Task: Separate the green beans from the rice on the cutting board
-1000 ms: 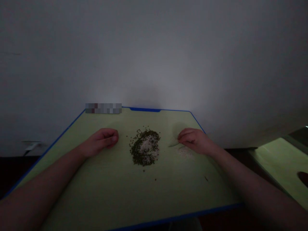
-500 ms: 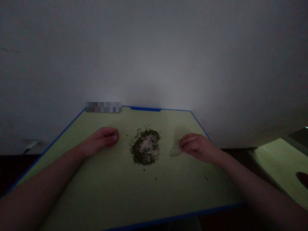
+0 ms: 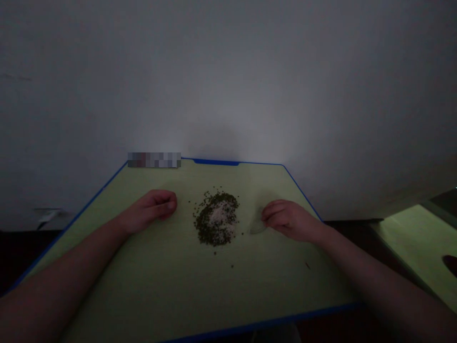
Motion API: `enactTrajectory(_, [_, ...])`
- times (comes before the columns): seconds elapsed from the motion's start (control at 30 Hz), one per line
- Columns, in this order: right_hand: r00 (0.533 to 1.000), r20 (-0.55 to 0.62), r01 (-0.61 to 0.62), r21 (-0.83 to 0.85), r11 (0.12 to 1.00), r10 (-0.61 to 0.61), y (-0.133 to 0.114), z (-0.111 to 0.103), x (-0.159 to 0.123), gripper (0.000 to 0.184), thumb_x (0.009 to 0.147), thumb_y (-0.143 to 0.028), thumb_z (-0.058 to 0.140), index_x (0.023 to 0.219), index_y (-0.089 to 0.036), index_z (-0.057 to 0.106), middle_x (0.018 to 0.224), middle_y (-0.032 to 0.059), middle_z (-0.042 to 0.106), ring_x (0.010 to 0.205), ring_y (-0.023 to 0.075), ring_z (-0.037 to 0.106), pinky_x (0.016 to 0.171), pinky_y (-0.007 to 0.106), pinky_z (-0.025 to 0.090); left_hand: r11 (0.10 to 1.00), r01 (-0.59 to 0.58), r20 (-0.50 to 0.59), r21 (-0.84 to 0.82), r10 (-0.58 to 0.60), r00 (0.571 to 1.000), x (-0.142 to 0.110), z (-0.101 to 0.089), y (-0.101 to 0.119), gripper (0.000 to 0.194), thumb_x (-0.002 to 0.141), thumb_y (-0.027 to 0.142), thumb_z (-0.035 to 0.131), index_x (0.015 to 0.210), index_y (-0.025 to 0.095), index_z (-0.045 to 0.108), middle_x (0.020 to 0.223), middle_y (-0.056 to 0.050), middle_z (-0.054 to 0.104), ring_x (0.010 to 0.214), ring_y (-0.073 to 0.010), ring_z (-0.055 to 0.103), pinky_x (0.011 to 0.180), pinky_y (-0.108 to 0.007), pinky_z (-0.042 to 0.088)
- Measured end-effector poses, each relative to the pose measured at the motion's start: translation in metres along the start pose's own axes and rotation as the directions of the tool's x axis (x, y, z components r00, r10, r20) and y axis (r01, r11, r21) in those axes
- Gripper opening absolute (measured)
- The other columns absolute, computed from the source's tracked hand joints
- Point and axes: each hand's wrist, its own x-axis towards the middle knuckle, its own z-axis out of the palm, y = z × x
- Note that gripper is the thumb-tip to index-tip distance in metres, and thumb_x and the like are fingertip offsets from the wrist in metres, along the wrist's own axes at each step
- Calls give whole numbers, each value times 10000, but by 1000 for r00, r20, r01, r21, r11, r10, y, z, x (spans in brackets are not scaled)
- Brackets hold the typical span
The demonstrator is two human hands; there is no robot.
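Observation:
A heap of dark green beans mixed with white grains (image 3: 216,219) lies in the middle of a light green table with a blue rim (image 3: 107,183). My left hand (image 3: 153,207) rests on the table left of the heap, fingers curled into a loose fist, nothing visible in it. My right hand (image 3: 287,219) lies right of the heap with fingers pinched on a small pale flat piece (image 3: 257,225) that touches the table.
A white wall stands right behind the table. A few stray beans (image 3: 232,266) lie near the heap's front. A second green table (image 3: 417,243) is at the far right, with a dark object (image 3: 450,263) at its edge. The scene is dim.
My right hand slid with the pale piece a little toward the heap, and now covers the small white grain patch seen beside it earlier. My left hand stayed put.

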Motion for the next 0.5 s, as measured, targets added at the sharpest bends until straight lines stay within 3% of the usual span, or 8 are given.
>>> enactTrajectory(0.2, [994,-105,-30,6,1000,31,9,-6,-11,178,890,-188,535,818,-215,696,870,61,702,845,165,644,733,300,513,1000,-1,-11,-12,0,1000,0,1,1,366,817,460,493,603,165,463,533,29,416,500,-94,368,476,-217,292])
enactTrajectory(0.4, [991,-126,-51,-22,998,47,20,-1,18,186,878,-186,550,787,-200,712,869,69,710,830,168,652,735,305,515,999,-21,-9,29,21,1000,-1,0,-1,371,824,462,481,602,165,460,536,26,419,506,-99,375,483,-221,300])
enactTrajectory(0.5, [996,-83,-45,-18,999,44,23,4,28,181,863,-164,550,773,-195,705,855,64,708,814,168,649,730,307,509,999,-27,-12,26,27,1000,-1,-1,-3,366,834,458,472,612,166,461,544,28,419,512,-101,375,488,-224,299])
